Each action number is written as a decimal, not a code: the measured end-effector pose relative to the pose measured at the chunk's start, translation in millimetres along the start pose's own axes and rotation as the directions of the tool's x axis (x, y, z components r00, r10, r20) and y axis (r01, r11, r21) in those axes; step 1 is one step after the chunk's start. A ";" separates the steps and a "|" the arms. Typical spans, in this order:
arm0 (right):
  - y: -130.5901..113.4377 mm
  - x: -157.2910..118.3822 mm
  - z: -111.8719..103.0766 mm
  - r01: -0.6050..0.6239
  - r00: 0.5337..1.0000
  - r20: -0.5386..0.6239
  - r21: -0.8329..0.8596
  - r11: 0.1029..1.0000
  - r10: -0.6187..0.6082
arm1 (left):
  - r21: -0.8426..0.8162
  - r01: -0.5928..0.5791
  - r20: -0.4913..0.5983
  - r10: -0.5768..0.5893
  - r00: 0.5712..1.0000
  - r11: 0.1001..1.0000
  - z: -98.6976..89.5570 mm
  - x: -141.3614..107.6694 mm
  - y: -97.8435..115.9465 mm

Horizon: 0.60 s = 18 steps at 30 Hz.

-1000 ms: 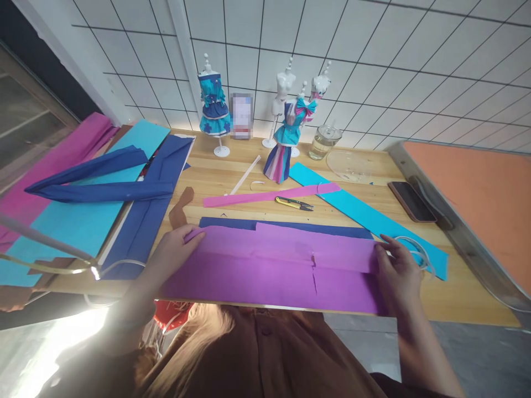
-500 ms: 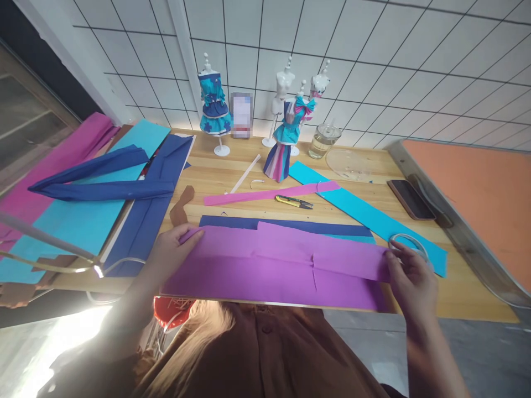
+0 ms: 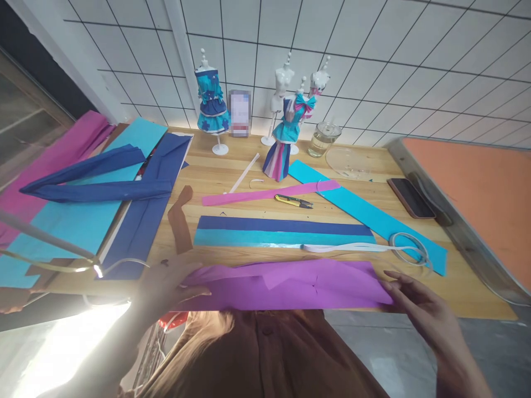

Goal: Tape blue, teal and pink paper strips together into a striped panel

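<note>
Purple fabric lies along the table's front edge, its upper layer folded and rumpled. At its left end is my left hand, thumb and fingers closed around the fabric. My right hand pinches the right end, with some fingers stretched out. Just behind the purple piece lies a strip of dark blue and light blue fabric. A thin white tape runs over its right part to a tape roll, which rests on a turquoise strip.
Snips and a pink strip lie mid-table. Small dress forms, a phone, a glass cup and a round clear dish stand behind. Fabrics cover the left; a dark phone and an orange-topped surface are right.
Both hands have brought the purple upper layer down toward the front edge. The blue strip and white tape behind it are now uncovered.
</note>
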State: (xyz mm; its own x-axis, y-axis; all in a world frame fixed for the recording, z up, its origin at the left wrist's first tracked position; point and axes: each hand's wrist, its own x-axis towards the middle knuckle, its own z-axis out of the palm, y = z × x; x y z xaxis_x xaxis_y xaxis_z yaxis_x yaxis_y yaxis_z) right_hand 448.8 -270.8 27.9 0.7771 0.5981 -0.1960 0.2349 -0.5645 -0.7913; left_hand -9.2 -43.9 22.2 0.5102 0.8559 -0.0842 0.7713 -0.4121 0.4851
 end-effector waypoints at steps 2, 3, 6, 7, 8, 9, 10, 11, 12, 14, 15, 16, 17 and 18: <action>-1.5 1.3 -5.9 -0.001 0.998 0.062 -0.038 0.999 0.003 | 0.121 -0.089 -0.010 0.091 0.996 0.989 4.5 -3.8 -7.9; -1.6 2.0 -9.6 0.003 0.996 0.086 -0.058 0.998 0.002 | 0.153 -0.147 -0.013 0.150 0.989 0.977 5.9 -5.6 -11.5; -2.1 3.5 -18.5 -0.001 0.992 0.122 -0.124 0.992 0.016 | 0.152 -0.328 -0.029 0.336 0.941 0.932 7.5 -9.6 -18.4; -3.1 3.8 -19.0 -0.003 0.991 0.131 -0.145 0.989 0.022 | 0.144 -0.374 -0.042 0.384 0.923 0.916 7.6 -10.3 -19.3; -4.6 4.2 -17.9 0.000 0.990 0.139 -0.159 0.987 0.023 | 0.144 -0.407 -0.054 0.418 0.907 0.902 7.7 -10.6 -19.6; -6.6 4.9 -15.2 0.008 0.990 0.143 -0.170 0.985 0.017 | 0.154 -0.428 -0.060 0.441 0.896 0.891 7.9 -10.6 -19.5; -8.7 6.0 -11.1 0.024 0.990 0.143 -0.181 0.983 0.002 | 0.171 -0.439 -0.061 0.454 0.889 0.882 8.2 -10.3 -19.2; -10.6 7.7 -6.1 0.050 0.990 0.140 -0.190 0.980 -0.024 | 0.191 -0.445 -0.056 0.462 0.885 0.875 8.6 -9.9 -18.9; -12.0 10.1 -0.7 0.085 0.989 0.136 -0.197 0.977 -0.058 | 0.210 -0.450 -0.049 0.469 0.882 0.868 9.1 -9.5 -18.8; -12.3 16.9 9.3 0.173 0.979 0.142 -0.207 0.963 -0.146 | 0.237 -0.453 -0.037 0.474 0.880 0.860 10.1 -8.8 -18.9; -10.8 20.9 13.3 0.223 0.969 0.155 -0.224 0.949 -0.192 | 0.245 -0.451 -0.037 0.474 0.880 0.858 10.6 -8.7 -19.1; -8.5 25.1 16.3 0.269 0.958 0.173 -0.249 0.930 -0.230 | 0.252 -0.449 -0.041 0.473 0.880 0.857 11.0 -8.7 -19.5; -5.5 29.1 18.4 0.306 0.946 0.197 -0.280 0.910 -0.258 | 0.258 -0.444 -0.048 0.470 0.881 0.858 11.4 -8.8 -19.9; -2.1 32.6 19.7 0.337 0.935 0.223 -0.314 0.888 -0.276 | 0.265 -0.434 -0.059 0.464 0.884 0.861 11.7 -9.0 -20.3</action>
State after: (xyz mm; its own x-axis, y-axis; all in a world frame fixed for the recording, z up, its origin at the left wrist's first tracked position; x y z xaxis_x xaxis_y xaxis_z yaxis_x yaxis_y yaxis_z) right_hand 462.3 -238.9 11.8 0.5317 0.8417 -0.0936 0.6534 -0.4781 -0.5869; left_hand -25.0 -46.8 2.9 0.7866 0.5836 0.2018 0.5430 -0.8093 0.2239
